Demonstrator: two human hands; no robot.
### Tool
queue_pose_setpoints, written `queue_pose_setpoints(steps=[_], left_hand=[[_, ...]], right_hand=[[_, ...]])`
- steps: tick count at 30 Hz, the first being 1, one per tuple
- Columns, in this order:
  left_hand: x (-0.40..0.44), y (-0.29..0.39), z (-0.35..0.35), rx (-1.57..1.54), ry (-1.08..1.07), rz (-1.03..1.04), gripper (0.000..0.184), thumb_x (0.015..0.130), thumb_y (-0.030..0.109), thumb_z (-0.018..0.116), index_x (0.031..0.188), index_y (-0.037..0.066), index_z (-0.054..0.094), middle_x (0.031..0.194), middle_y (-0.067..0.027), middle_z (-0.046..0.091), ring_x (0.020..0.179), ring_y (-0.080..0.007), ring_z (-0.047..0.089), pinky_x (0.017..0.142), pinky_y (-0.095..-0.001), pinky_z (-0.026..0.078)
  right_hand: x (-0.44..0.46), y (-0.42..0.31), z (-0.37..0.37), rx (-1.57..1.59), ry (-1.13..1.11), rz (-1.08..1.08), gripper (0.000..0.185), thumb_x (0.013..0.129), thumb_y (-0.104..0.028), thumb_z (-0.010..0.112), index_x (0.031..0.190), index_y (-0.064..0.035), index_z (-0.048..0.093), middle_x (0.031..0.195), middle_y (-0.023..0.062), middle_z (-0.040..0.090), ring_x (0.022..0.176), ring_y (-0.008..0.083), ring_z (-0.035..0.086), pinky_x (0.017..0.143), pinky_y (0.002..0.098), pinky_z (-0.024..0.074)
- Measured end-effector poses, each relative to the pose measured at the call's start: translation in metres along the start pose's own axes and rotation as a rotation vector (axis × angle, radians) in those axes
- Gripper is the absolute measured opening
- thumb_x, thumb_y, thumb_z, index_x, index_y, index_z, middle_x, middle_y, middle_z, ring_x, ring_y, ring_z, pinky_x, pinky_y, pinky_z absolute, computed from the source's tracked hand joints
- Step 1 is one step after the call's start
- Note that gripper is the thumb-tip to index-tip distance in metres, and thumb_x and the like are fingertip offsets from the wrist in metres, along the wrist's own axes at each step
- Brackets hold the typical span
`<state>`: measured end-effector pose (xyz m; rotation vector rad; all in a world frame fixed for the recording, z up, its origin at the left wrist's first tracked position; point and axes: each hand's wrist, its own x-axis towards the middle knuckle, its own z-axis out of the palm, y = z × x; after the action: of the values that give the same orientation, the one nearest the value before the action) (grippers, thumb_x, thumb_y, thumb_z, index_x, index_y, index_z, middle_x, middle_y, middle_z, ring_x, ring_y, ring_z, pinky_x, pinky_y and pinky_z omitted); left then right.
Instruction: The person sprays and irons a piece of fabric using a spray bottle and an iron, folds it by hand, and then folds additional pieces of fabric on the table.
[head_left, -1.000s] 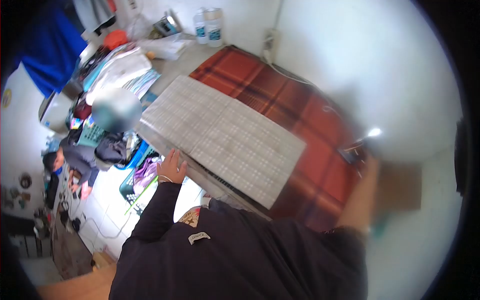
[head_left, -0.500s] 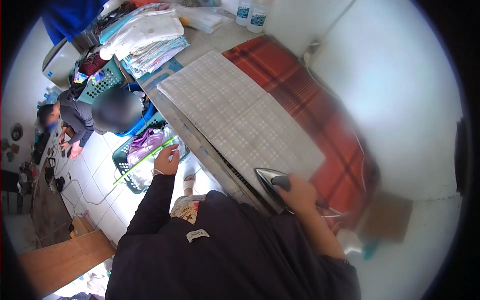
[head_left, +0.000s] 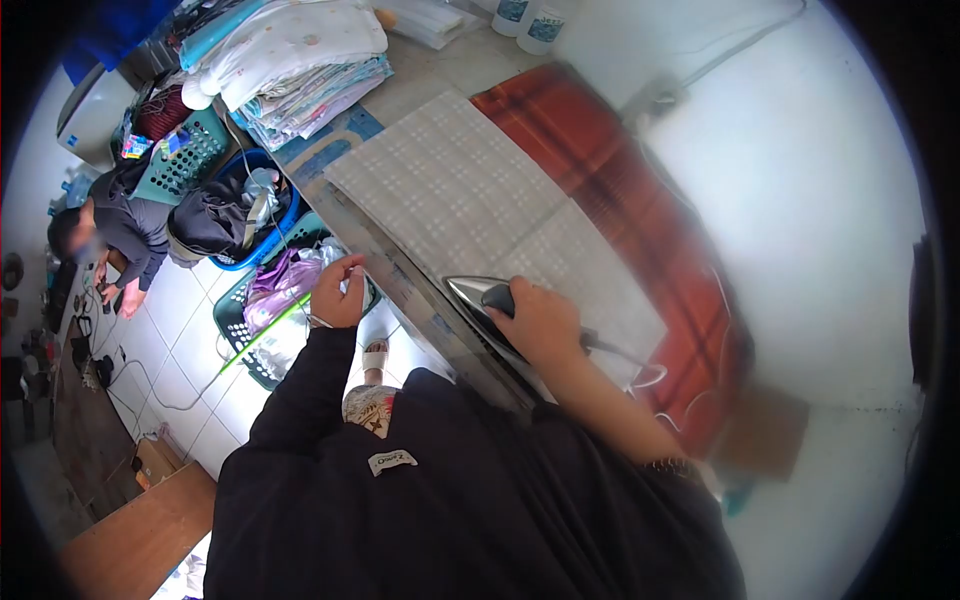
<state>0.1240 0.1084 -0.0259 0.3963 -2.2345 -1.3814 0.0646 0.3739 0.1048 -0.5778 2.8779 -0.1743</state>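
My right hand (head_left: 541, 318) is wrapped round the dark handle of an iron (head_left: 478, 292), which rests at the near edge of a pale checked cloth (head_left: 500, 200). That cloth lies flat, partly over a red plaid blanket (head_left: 620, 180) on the table (head_left: 420, 75). My left hand (head_left: 340, 291) is beside the table's near edge, its fingers apart and nothing seen in them. The iron's cord runs off to the right over the blanket.
A stack of folded cloths (head_left: 290, 60) lies at the table's far left. Below are green baskets (head_left: 185, 155), a blue tub (head_left: 290, 215) with a black bag, and a green stick (head_left: 265, 333). Another person (head_left: 130, 235) sits on the floor at the left.
My right hand first came in from the right side onto the checked cloth, then slid left along its near edge with the iron. My left hand has left the table's edge.
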Motion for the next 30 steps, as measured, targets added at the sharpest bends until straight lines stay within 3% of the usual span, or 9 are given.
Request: queue_pose_setpoints(steps=[8,11,13,15,17,18,22,26,30], left_hand=[[0.011,-0.001,-0.013,-0.065,0.069,0.009,0.018,0.087,0.011,0.055,0.101,0.002,0.063,0.089,-0.0118,0.065,0.080,-0.0190,0.063,0.074,-0.0287,0.049],[0.002,0.009,-0.005,0.069,0.104,0.173,0.015,0.082,0.011,0.059,0.095,0.004,0.064,0.091,-0.0113,0.063,0.084,-0.0242,0.061,0.076,-0.0334,0.048],[-0.008,0.030,0.012,0.322,0.229,0.465,0.014,0.075,0.012,0.062,0.088,0.007,0.065,0.095,-0.0108,0.060,0.089,-0.0294,0.057,0.077,-0.0389,0.045],[-0.021,0.044,0.034,0.281,0.213,0.462,0.013,0.073,0.018,0.065,0.083,0.010,0.064,0.099,-0.0093,0.058,0.091,-0.0301,0.055,0.079,-0.0409,0.042],[-0.033,0.058,0.056,0.298,0.012,0.482,0.016,0.074,0.025,0.065,0.083,0.011,0.064,0.100,-0.0082,0.057,0.096,-0.0291,0.053,0.084,-0.0424,0.038],[-0.039,0.064,0.067,0.294,0.017,0.478,0.016,0.074,0.025,0.065,0.083,0.011,0.064,0.100,-0.0082,0.057,0.096,-0.0291,0.053,0.084,-0.0424,0.038],[-0.052,0.070,0.100,0.418,-0.087,0.351,0.021,0.076,0.031,0.062,0.084,0.012,0.062,0.103,-0.0064,0.054,0.104,-0.0285,0.047,0.090,-0.0447,0.032],[-0.052,0.065,0.105,0.449,-0.122,0.283,0.020,0.076,0.030,0.062,0.084,0.012,0.061,0.103,-0.0053,0.054,0.104,-0.0285,0.047,0.090,-0.0450,0.031],[-0.050,0.065,0.107,0.443,-0.088,0.279,0.016,0.075,0.027,0.061,0.079,0.012,0.058,0.101,-0.0045,0.053,0.104,-0.0286,0.046,0.088,-0.0454,0.031]], right_hand=[[0.004,-0.005,-0.004,0.049,-0.032,0.030,0.037,0.077,-0.042,0.065,0.089,-0.0084,0.056,0.082,0.0139,0.065,0.080,0.0339,0.063,0.070,0.0441,0.0480],[-0.027,0.018,-0.003,0.034,-0.033,0.044,0.038,0.077,-0.043,0.065,0.089,-0.0080,0.057,0.082,0.0144,0.065,0.082,0.0341,0.062,0.070,0.0445,0.0474],[-0.059,0.038,-0.006,0.034,-0.073,0.101,0.038,0.077,-0.043,0.066,0.089,-0.0077,0.058,0.083,0.0153,0.065,0.082,0.0340,0.062,0.070,0.0451,0.0469],[-0.095,0.065,-0.001,0.027,-0.069,0.134,0.040,0.076,-0.044,0.066,0.091,-0.0076,0.059,0.083,0.0156,0.064,0.081,0.0340,0.062,0.070,0.0450,0.0470],[-0.127,0.083,-0.002,0.018,-0.064,0.160,0.041,0.075,-0.044,0.067,0.092,-0.0076,0.059,0.083,0.0159,0.064,0.081,0.0341,0.063,0.070,0.0450,0.0470],[-0.141,0.088,-0.007,0.005,-0.089,0.250,0.042,0.074,-0.044,0.068,0.093,-0.0073,0.059,0.084,0.0162,0.064,0.081,0.0343,0.063,0.071,0.0447,0.0471],[-0.164,0.115,-0.005,-0.037,-0.046,0.385,0.042,0.074,-0.045,0.068,0.091,-0.0071,0.059,0.083,0.0174,0.065,0.080,0.0368,0.063,0.070,0.0458,0.0476],[-0.135,0.121,0.001,-0.031,0.107,0.295,0.042,0.073,-0.046,0.068,0.089,-0.0080,0.059,0.081,0.0159,0.065,0.077,0.0362,0.063,0.067,0.0458,0.0472],[-0.060,0.103,-0.003,-0.075,0.117,0.190,0.043,0.072,-0.045,0.069,0.089,-0.0079,0.058,0.081,0.0147,0.065,0.078,0.0351,0.063,0.067,0.0452,0.0472]])
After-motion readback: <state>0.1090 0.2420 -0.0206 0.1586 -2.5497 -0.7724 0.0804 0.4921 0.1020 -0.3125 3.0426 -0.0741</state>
